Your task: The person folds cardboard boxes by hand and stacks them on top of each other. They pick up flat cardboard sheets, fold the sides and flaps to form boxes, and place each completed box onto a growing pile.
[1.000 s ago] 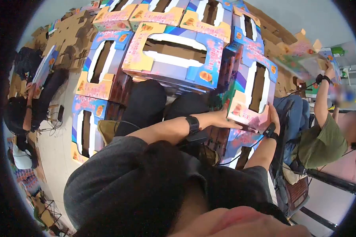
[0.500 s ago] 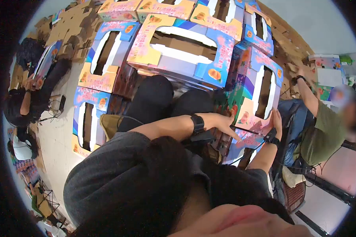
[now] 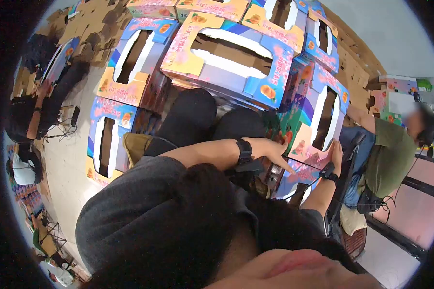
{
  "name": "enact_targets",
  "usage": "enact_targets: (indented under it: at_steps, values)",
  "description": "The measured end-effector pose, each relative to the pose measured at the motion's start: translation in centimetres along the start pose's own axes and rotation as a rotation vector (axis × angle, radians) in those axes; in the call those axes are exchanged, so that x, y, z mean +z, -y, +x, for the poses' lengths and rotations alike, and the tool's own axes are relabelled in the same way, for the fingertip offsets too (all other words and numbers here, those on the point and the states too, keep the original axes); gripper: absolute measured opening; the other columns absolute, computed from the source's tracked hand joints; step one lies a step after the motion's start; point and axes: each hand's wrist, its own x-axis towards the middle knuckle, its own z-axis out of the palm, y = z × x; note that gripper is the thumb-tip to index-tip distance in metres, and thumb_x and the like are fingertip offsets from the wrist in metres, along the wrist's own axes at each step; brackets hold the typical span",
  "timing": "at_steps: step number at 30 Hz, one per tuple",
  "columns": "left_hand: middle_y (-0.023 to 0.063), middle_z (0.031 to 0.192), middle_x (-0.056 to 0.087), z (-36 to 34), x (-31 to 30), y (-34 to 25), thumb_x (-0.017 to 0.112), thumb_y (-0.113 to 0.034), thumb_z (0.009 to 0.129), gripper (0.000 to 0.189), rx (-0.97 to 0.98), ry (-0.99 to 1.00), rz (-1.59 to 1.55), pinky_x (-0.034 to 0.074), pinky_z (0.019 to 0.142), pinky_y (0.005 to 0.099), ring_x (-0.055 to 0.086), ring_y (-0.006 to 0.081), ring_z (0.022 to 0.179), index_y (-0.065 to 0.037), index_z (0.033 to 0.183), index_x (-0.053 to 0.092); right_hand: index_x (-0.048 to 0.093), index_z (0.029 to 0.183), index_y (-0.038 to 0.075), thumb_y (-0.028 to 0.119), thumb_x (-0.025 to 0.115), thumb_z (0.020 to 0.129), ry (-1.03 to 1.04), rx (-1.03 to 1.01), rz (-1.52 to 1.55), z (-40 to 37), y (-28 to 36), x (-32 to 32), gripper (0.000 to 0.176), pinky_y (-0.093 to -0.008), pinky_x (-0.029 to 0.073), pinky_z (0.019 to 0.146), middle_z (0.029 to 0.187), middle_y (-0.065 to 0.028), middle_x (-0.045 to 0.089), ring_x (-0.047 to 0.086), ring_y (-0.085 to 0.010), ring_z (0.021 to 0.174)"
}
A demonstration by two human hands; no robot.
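Observation:
My left hand [image 3: 277, 153] lies against the left side of the near end of a printed cardboard carton [image 3: 305, 142], thumb up and fingers stretched along its corner. On the opposite side, my right hand [image 3: 336, 153] presses its fingers to the carton's right edge, so the carton sits between both hands. This carton is blue, purple and peach, with an orange fruit picture and a long white-edged opening in its top. Beneath its near end shows another printed carton [image 3: 294, 174]. Both of my wrists wear black straps. Some fingertips are hidden.
A large carton [image 3: 226, 77] stands before my knees, with more cartons on the left [image 3: 112, 126] and behind. Flattened cardboard [image 3: 89, 24] lies at the far left. A co-worker in a green shirt [image 3: 393, 144] is close on my right; another person [image 3: 38, 103] sits at left.
My view has shifted slightly, while both hands stay on the same carton. The co-worker on the right has shifted position, and their raised forearm is now mostly out of sight behind the carton.

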Motion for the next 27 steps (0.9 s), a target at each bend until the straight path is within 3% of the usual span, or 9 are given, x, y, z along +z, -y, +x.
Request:
enact_targets:
  at_steps: [4,5,8,11,14,19,20,23,27]
  values:
    - [0.0463,0.136,0.020,0.4,0.7,0.4,0.056,-0.081,0.065,0.145,0.039,-0.143,0.104,0.029,0.109,0.0349,0.030,0.0403,0.134,0.022,0.129,-0.024,0.052,0.127,-0.004,0.039,0.060,0.087,0.028,0.049,0.102,1.0,-2.0,-0.4,0.059,-0.0263,0.039,0.091,0.111,-0.0067,0.059,0.052,-0.0159,0.102]
    - [0.0458,0.137,0.019,0.7,0.7,0.7,0.056,-0.081,0.065,0.145,0.038,-0.073,0.061,0.028,0.109,0.0348,0.029,0.0401,0.134,0.022,0.129,-0.024,0.052,0.126,-0.004,0.039,0.060,0.087,0.039,0.076,0.136,1.4,-2.6,-0.5,0.059,-0.0263,0.039,0.091,0.111,-0.0064,0.059,0.052,-0.0160,0.102]
    - [0.0443,0.139,0.018,-0.3,-0.5,0.2,0.056,-0.081,0.065,0.145,0.034,0.050,-0.010,0.029,0.108,0.0346,0.028,0.0396,0.135,0.021,0.129,-0.024,0.055,0.122,-0.003,0.036,0.060,0.088,-0.021,-0.015,0.065,-0.6,0.1,0.4,0.052,-0.0222,0.042,0.077,0.100,-0.0034,0.060,0.054,-0.0119,0.087]
    - [0.0429,0.139,0.021,0.0,-0.2,0.5,0.057,-0.081,0.064,0.145,0.029,0.027,0.016,0.030,0.108,0.0345,0.031,0.0399,0.133,0.021,0.130,-0.022,0.058,0.117,0.000,0.034,0.057,0.090,0.017,0.011,0.135,-0.7,0.2,0.6,0.043,-0.0187,0.037,0.058,0.085,0.0024,0.058,0.049,-0.0057,0.067]
    - [0.0420,0.140,0.021,0.1,-0.2,0.5,0.058,-0.081,0.064,0.145,0.031,0.012,0.028,0.030,0.108,0.0344,0.031,0.0395,0.133,0.020,0.132,-0.020,0.060,0.113,0.002,0.033,0.054,0.093,0.072,-0.026,0.158,0.4,-0.9,0.2,0.037,-0.0180,0.028,0.048,0.072,0.0068,0.052,0.041,-0.0017,0.056]
    - [0.0343,0.142,0.028,-2.0,-0.8,-1.0,0.058,-0.086,0.054,0.146,-0.017,-0.062,0.010,0.029,0.107,0.0354,0.035,0.0348,0.133,0.014,0.141,-0.004,0.062,0.097,0.004,0.033,0.051,0.095,0.049,-0.063,0.121,-0.4,-0.1,0.7,0.031,-0.0197,0.028,0.045,0.061,0.0072,0.046,0.040,-0.0029,0.051]
    - [0.0342,0.143,0.027,-1.4,-0.5,-0.4,0.058,-0.086,0.054,0.146,-0.006,-0.061,0.008,0.029,0.107,0.0361,0.034,0.0345,0.134,0.014,0.141,-0.004,0.062,0.093,0.005,0.033,0.051,0.095,0.024,-0.080,0.124,-0.3,-0.1,0.9,0.031,-0.0199,0.028,0.045,0.059,0.0073,0.045,0.040,-0.0030,0.050]
    - [0.0359,0.144,0.021,1.0,0.6,1.3,0.059,-0.083,0.058,0.144,0.028,-0.047,0.009,0.028,0.108,0.0356,0.031,0.0344,0.135,0.014,0.140,-0.009,0.064,0.105,0.002,0.030,0.053,0.095,-0.003,-0.039,0.078,-0.1,-0.4,0.7,0.032,-0.0164,0.029,0.051,0.073,0.0084,0.051,0.040,-0.0006,0.059]
    - [0.0400,0.143,0.016,2.2,1.4,1.9,0.060,-0.077,0.067,0.140,0.066,-0.102,0.081,0.027,0.109,0.0317,0.028,0.0354,0.136,0.016,0.136,-0.018,0.061,0.087,0.005,0.037,0.050,0.095,0.029,-0.110,0.051,-1.0,1.2,1.2,0.035,-0.0209,0.030,0.045,0.060,0.0060,0.045,0.040,-0.0032,0.051]
